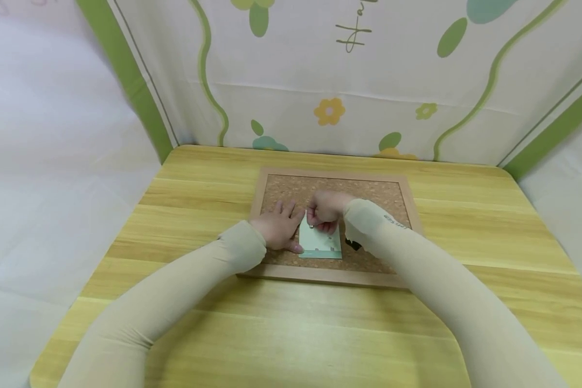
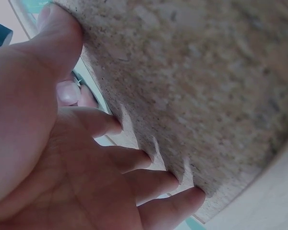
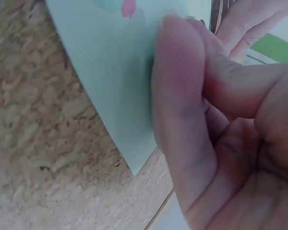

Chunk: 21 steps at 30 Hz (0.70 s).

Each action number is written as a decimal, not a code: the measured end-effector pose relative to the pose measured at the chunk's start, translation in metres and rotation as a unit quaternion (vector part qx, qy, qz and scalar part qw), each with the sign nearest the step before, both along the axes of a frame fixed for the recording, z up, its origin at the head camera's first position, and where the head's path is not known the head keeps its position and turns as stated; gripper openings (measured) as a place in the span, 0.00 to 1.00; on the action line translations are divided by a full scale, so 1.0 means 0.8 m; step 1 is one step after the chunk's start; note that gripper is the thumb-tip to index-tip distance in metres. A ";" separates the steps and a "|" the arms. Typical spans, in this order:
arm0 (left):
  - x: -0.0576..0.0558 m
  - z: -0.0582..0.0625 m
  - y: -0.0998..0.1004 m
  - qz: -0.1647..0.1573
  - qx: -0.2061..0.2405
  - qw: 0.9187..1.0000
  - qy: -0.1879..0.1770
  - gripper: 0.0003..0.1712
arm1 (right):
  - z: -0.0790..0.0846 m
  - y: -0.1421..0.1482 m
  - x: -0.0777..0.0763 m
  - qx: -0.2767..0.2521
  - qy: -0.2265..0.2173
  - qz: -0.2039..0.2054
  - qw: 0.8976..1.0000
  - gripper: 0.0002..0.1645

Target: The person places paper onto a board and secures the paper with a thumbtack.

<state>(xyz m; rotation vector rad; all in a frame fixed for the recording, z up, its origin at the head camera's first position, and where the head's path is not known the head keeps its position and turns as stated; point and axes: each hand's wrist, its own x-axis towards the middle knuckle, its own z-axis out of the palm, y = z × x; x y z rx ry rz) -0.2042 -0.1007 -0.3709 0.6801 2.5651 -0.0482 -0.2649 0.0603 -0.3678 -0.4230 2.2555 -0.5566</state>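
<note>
A pale green card (image 1: 320, 245) with a darker strip along its lower edge lies on a wood-framed cork board (image 1: 286, 188). My left hand (image 1: 277, 229) rests with spread fingers on the cork at the card's left side, its thumb over the card's lower left corner. Over the upper part of the card, my right hand (image 1: 326, 209) curls and pinches a small shiny thumbtack (image 1: 312, 226) between thumb and index finger. In the left wrist view the tack (image 2: 78, 80) shows in part behind the fingertips. The right wrist view has the curled fingers (image 3: 180, 86) close against the card.
The board lies on a light wooden table (image 1: 281, 323). Beside the right wrist, a small black object (image 1: 353, 244) shows on the board, partly covered by the sleeve (image 1: 368, 215). A white cloth (image 1: 281, 70) with printed flowers hangs behind the table.
</note>
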 end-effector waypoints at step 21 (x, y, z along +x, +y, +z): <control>0.000 -0.001 0.000 0.000 0.001 1.000 -0.002 0.56 | 0.003 0.000 0.006 -0.010 0.007 -0.035 0.999 0.05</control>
